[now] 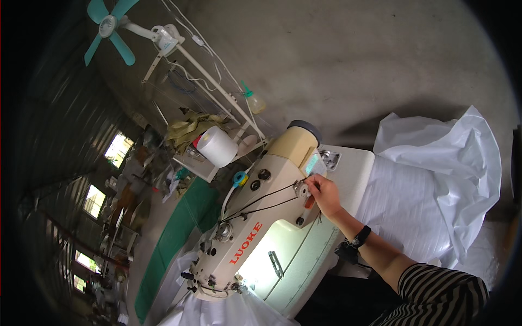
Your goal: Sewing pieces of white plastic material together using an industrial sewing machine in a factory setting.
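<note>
The small metal wheel (302, 189) on the body of the sewing machine (263, 216) is best handled lightly, clear of the dark cords (269, 207), by the right hand (324, 195), whose fingers are curled at its rim, though whether it is gripped cannot be told.

Small wheel (302, 190) partly hidden by right fingers (315, 183), fan (108, 25) cut off above, white fabric (223, 312) below

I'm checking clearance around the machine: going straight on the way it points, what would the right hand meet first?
Most likely the round metal dial on the front of the sewing machine. The right hand is right at its edge, though this view leaves unclear whether they touch.
</note>
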`<state>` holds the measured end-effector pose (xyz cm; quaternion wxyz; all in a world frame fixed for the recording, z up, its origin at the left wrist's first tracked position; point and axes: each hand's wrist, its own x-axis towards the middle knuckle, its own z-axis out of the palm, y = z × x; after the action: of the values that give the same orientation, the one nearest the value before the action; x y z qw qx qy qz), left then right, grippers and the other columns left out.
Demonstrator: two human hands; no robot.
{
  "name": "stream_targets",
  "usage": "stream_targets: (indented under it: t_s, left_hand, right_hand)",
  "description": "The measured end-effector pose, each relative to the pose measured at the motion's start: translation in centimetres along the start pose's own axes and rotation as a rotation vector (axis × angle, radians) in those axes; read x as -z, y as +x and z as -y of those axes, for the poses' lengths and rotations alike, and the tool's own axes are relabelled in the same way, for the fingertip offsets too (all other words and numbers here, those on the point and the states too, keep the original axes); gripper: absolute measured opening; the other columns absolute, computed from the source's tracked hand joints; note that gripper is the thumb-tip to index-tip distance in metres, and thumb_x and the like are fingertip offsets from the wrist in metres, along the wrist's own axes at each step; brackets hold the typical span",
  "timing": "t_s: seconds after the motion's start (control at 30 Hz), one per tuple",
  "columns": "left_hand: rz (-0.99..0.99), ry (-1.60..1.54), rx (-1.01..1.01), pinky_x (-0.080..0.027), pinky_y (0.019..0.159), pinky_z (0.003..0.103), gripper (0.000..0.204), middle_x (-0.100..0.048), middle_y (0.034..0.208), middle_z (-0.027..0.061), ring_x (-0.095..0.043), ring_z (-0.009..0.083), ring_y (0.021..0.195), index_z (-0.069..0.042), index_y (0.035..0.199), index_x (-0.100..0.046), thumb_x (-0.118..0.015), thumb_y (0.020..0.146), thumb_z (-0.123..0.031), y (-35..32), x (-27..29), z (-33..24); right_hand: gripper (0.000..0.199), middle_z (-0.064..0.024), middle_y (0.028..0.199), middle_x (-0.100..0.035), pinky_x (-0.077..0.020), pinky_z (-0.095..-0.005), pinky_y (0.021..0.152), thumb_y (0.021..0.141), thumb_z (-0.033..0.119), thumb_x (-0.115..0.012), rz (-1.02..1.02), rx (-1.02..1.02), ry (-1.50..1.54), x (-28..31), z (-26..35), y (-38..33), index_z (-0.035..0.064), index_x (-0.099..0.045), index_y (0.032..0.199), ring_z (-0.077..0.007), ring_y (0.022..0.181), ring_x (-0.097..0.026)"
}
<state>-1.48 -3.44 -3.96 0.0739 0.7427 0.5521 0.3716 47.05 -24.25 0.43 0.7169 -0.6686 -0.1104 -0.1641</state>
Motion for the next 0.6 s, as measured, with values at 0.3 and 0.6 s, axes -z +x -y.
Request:
stream_targets:
  t_s: [0.3, 0.6]
  left_hand:
    - [0.021, -0.122, 0.040, -0.053, 0.083, 0.043, 0.026, -0.066, 0.098, 0.0272, -0.064, 0.0398, 0.089, 0.010, 0.108, -0.062, -0.058, 0.096, -0.013, -0.1, -1.2, 1.3]
    - [0.013, -0.198, 0.001, -0.049, 0.075, 0.039, 0.019, -0.063, 0.091, 0.0185, -0.060, 0.0296, 0.078, 0.005, 0.104, -0.059, -0.062, 0.093, -0.009, -0.4, 0.4, 0.9]
  right_hand:
    - [0.030, -0.0009, 0.075, -0.055, -0.0490, -0.0252, 0.053, 0.090, -0.003, -0.054, 0.042, -0.017, 0.220, -1.6, -1.9, -1.1, 0.0087, -0.059, 0.118, -0.0083, 0.059, -0.056]
    - [0.049, -0.0065, 0.126, -0.059, -0.0474, -0.0288, 0.094, 0.096, 0.006, -0.056, 0.358, 0.022, 0.457, 1.7, -2.2, -0.7, 0.0034, -0.045, 0.144, -0.0147, 0.105, -0.061]
